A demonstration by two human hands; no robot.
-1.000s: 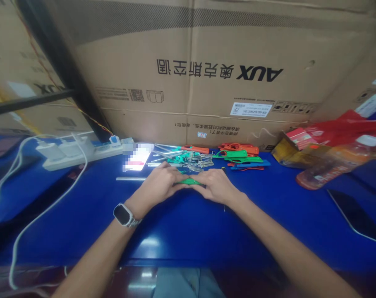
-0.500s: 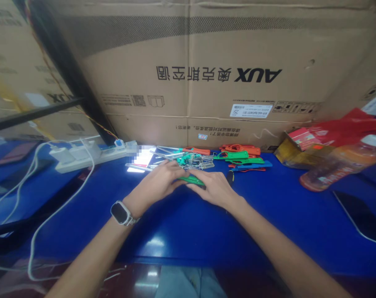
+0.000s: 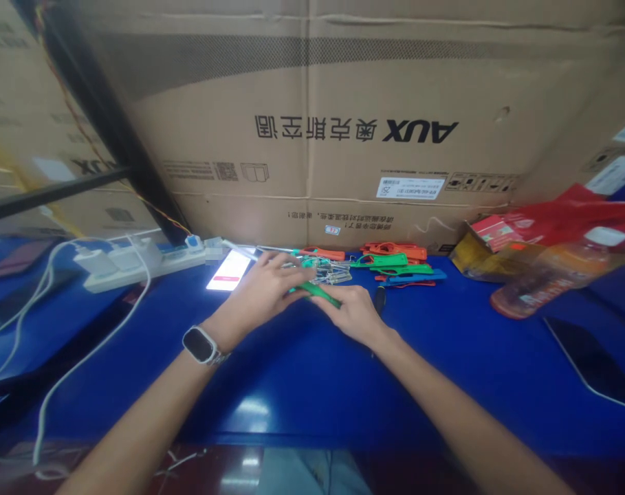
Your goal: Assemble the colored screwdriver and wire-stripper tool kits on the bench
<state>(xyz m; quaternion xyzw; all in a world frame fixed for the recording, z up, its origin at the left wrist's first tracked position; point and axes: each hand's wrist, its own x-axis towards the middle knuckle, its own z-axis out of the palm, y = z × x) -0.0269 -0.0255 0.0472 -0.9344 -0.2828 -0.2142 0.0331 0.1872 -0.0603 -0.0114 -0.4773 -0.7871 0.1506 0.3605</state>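
Note:
A green plastic handle (image 3: 320, 294), shaped like that of a long-nosed lighter, lies between my hands above the blue table. My right hand (image 3: 354, 313) is closed around its near right end. My left hand (image 3: 265, 287) curls over its far left end, fingers bent, and hides part of it. A pale rod (image 3: 238, 249) sticks out past my left fingers to the upper left; whether it joins the handle is hidden. Just behind my hands sits a pile of clear and metal parts (image 3: 335, 270). To the right lie several green, orange and blue lighter handles (image 3: 389, 260).
A lit phone (image 3: 228, 271) lies left of the pile, beside a white power strip (image 3: 137, 267) with cables. A screwdriver (image 3: 379, 297) is by my right hand. Farther right are a drink bottle (image 3: 549, 275), a carton (image 3: 477, 256) and a dark phone (image 3: 590, 354). A large cardboard box (image 3: 312, 82) stands behind.
The green handle has tilted, its left end now higher. My left hand has shifted slightly left with its fingers lifted, and a pale rod now shows over the lit phone.

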